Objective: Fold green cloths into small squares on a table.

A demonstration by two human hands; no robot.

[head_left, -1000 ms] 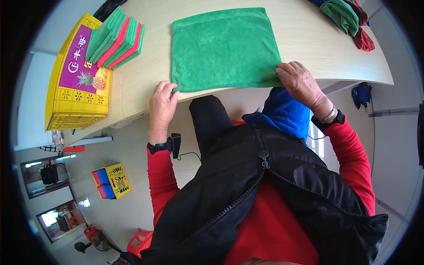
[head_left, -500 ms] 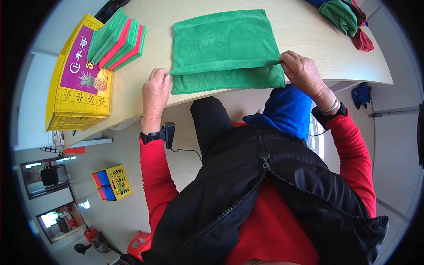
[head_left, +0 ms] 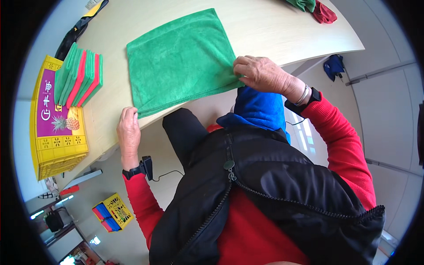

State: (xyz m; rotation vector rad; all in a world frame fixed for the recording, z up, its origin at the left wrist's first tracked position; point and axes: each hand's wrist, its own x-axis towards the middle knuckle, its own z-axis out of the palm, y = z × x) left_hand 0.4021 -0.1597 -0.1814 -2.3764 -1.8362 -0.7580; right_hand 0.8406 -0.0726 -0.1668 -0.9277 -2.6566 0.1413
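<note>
A green towel (head_left: 181, 57) lies on the pale table in front of me, its near edge doubled and close to the table's front edge. My left hand (head_left: 129, 132) is at the near left corner, with thumb and fingers pinched on the hem. At the near right corner, my right hand (head_left: 265, 76) has its fingers curled over the towel's edge, and the fingertips are partly hidden. Both wrists carry black straps.
A yellow crate (head_left: 62, 154) stands at the left, with a row of folded green and red towels (head_left: 84, 79) beside it. Crumpled cloths, including a dark red one (head_left: 324, 13), lie at the far right. Another yellow crate (head_left: 117, 212) with folded cloths is on the floor.
The raised fold along the towel's near side has been laid down flat toward me. Both hands came down with it. The whole view has turned and shifted, so the table appears tilted.
</note>
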